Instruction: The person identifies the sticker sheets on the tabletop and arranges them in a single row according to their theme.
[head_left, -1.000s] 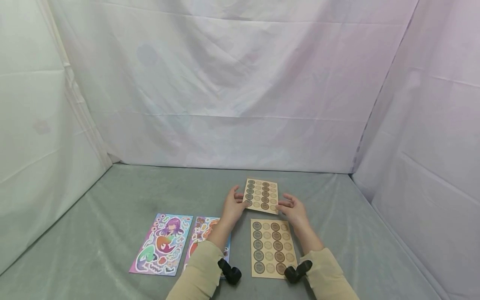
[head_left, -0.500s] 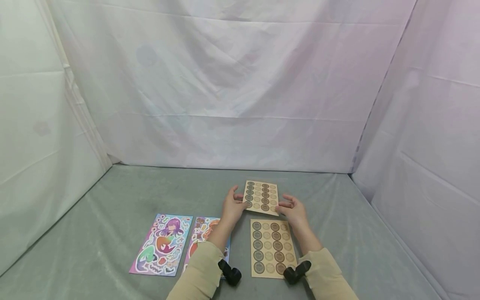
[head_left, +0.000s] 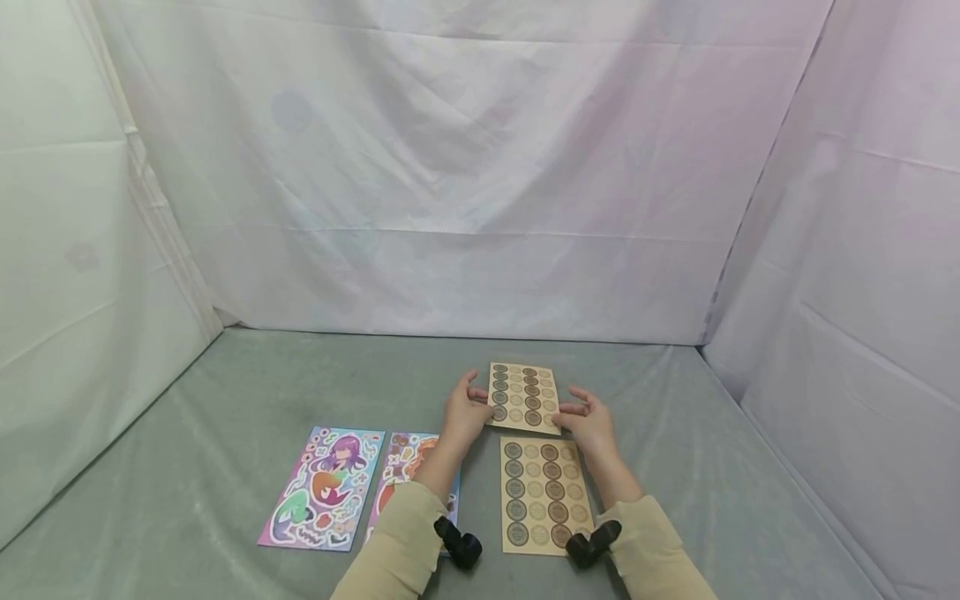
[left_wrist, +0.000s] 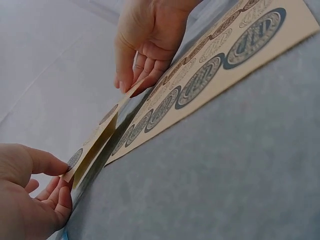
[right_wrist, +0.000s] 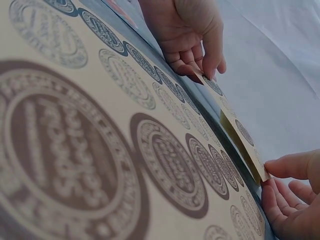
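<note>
A tan sticker sheet with rows of round brown and grey labels is held between the two hands. At its near left corner the left hand pinches it, thumb on top and fingers beneath. My right hand grips the near right corner the same way, the thumb flat over the edge in the right wrist view. A yellowish underside shows below the raised near edge in the left wrist view. Just in front, a matching tan sticker sheet lies flat on the grey cloth.
A colourful mermaid sticker sheet lies at the left. Beside it, a second colourful sheet is partly covered by the left forearm. Grey cloth covers the tabletop, and white curtains hang behind and at both sides.
The held sticker sheet has come slightly nearer and sits a bit straighter. Both hands keep their grip at its near corners, almost unmoved.
</note>
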